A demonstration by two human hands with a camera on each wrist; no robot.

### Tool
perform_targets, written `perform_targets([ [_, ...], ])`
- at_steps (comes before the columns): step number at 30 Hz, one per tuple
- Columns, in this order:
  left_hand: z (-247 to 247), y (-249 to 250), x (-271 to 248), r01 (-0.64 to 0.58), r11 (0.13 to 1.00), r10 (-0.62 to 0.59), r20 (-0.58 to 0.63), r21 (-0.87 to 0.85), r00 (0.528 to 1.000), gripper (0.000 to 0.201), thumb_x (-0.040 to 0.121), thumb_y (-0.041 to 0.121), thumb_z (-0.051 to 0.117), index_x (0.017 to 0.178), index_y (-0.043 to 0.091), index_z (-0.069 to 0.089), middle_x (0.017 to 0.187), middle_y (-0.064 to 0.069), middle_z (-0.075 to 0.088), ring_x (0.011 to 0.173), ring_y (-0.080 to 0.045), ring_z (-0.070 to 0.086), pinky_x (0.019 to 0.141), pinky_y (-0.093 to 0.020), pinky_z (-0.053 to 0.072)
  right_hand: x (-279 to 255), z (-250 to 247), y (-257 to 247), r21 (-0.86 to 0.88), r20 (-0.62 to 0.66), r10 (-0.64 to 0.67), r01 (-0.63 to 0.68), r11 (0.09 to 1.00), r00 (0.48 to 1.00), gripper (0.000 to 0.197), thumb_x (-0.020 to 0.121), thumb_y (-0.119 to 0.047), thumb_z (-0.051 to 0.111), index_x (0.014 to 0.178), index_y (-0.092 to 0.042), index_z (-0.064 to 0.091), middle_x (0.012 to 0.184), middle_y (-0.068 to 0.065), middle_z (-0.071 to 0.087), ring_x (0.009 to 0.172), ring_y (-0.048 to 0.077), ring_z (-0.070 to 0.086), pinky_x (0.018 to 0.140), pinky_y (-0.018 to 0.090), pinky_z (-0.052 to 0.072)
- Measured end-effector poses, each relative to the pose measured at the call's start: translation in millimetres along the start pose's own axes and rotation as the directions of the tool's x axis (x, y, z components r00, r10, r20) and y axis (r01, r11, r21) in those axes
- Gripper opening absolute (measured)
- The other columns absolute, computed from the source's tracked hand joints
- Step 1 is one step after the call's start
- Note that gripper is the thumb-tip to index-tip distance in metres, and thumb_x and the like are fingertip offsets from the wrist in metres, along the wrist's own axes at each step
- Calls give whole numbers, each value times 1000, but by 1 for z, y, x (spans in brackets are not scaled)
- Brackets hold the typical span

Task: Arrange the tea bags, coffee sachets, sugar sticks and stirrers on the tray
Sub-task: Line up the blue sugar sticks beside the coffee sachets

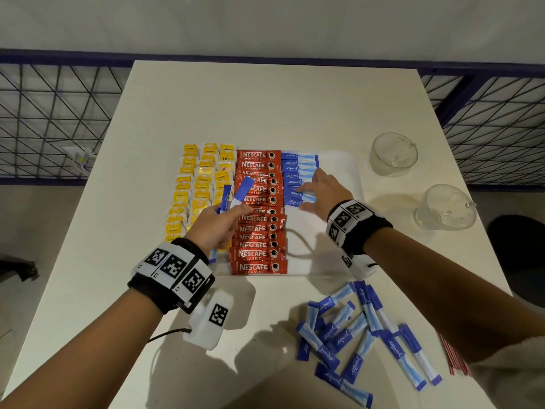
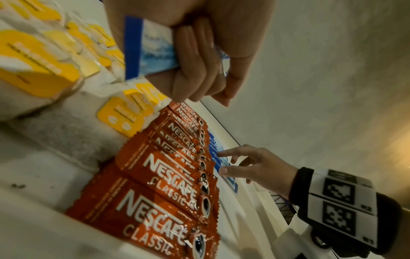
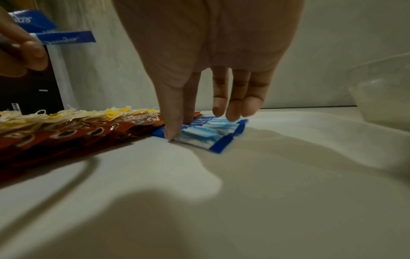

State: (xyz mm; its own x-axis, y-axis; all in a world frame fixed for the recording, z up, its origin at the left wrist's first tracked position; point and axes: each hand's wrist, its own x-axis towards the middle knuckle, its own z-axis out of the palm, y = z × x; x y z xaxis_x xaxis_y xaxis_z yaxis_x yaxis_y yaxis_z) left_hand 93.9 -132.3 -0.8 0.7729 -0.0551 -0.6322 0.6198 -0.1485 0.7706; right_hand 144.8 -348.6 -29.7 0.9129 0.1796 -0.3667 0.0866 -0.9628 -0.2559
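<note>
Resting with fingers spread and nearly straight, the right hand [image 1: 320, 190] touches the nearest sugar sticks in the row [image 1: 298, 178] on the tray [image 1: 348, 160], just beside the coffee sachets [image 1: 259, 211]. Tea bags [image 1: 200, 184] fill the tray's left part. The left hand [image 1: 216, 224] hovers over the sachets, pinching what looks like two held sugar sticks [image 1: 237, 193]. Loose sugar sticks [image 1: 359, 335] lie on the bench [image 1: 265, 107] near the stirrers [image 1: 454, 358], with two glass cups [image 1: 393, 154] to the right

glossy foil coffee sachets [image 1: 259, 199], clear glass cups [image 1: 393, 154]
</note>
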Motion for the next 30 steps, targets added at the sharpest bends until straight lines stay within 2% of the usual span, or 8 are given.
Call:
perform_targets([
  [7,-4,-1,1,8,1000,-8,-16,-1,1000,28,89,26,60,69,18,43,45,6,27,32,-7,19,34,-15,19,1,0,1,7,16,-19,19,1000,1000,39,91,-32,55,129,-26,52,128,6,38,119,22,39,96,33,37],
  [14,-2,-1,1,11,1000,-11,3,-3,1000,26,89,26,60,71,17,44,41,9,30,31,-6,20,34,-15,20,-2,2,8,78,-14,-11,12,997,1000,45,87,-31,61,130,-24,50,124,6,40,114,21,41,94,32,38],
  [18,0,0,-1,15,1000,-15,23,9,1000,21,90,27,57,74,18,47,40,10,31,30,-4,22,33,-14,21,-9,4,14,128,-47,6,0,992,999,46,85,-28,63,129,-22,51,123,6,41,112,21,42,92,29,38],
  [20,2,2,-2,24,1000,-25,49,3,998,15,93,31,52,82,20,52,45,9,30,31,-4,21,32,-12,19,-13,6,17,164,-60,24,-14,986,998,43,86,-25,63,127,-19,51,123,7,42,114,22,43,92,28,35],
  [24,6,3,-3,21,1000,-22,85,8,996,22,95,37,43,95,20,58,49,8,28,31,-4,20,32,-13,16,-16,12,25,179,-49,100,-89,980,994,40,88,-20,60,126,-15,50,123,9,43,113,24,46,93,29,37],
  [30,9,-1,-8,16,999,-22,108,52,994,19,94,34,47,92,19,59,52,7,26,34,-6,18,34,-14,16,-8,18,27,235,-68,142,-123,964,987,34,88,-14,58,122,-12,54,119,15,44,105,31,52,92,32,40],
])
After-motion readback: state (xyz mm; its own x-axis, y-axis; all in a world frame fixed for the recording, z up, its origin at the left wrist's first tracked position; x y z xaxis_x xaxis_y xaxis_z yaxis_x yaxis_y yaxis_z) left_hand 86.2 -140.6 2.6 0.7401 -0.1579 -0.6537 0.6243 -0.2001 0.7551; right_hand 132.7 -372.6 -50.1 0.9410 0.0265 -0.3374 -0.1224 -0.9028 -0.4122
